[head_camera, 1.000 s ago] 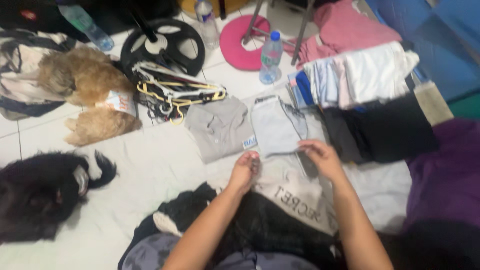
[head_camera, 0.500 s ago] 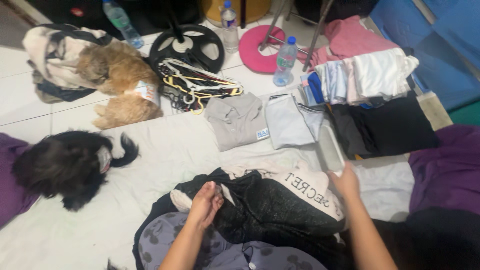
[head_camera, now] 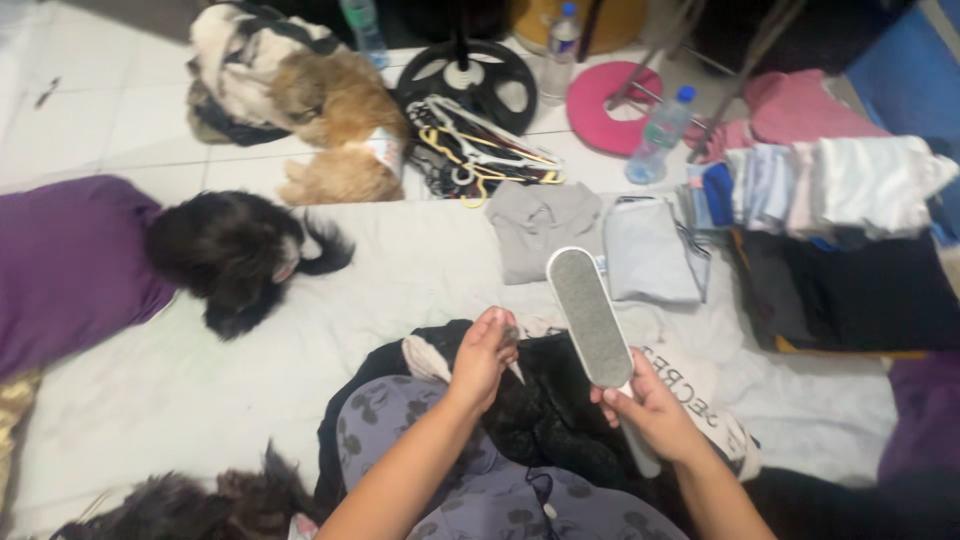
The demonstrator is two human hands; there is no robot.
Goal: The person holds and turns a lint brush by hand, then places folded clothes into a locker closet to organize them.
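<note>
Raised since half a second ago, the right hand (head_camera: 648,412) now holds the grey lint brush (head_camera: 590,316) upright by its handle, fingers wrapped tight, pad facing the camera. Left hand (head_camera: 482,355) has lifted too, pinching a small tuft above the black garment (head_camera: 545,415) on the lap. Just beyond the brush lie two folded grey tops (head_camera: 590,235); open white sheet (head_camera: 300,345) stretches left toward the black dog (head_camera: 235,260).
</note>
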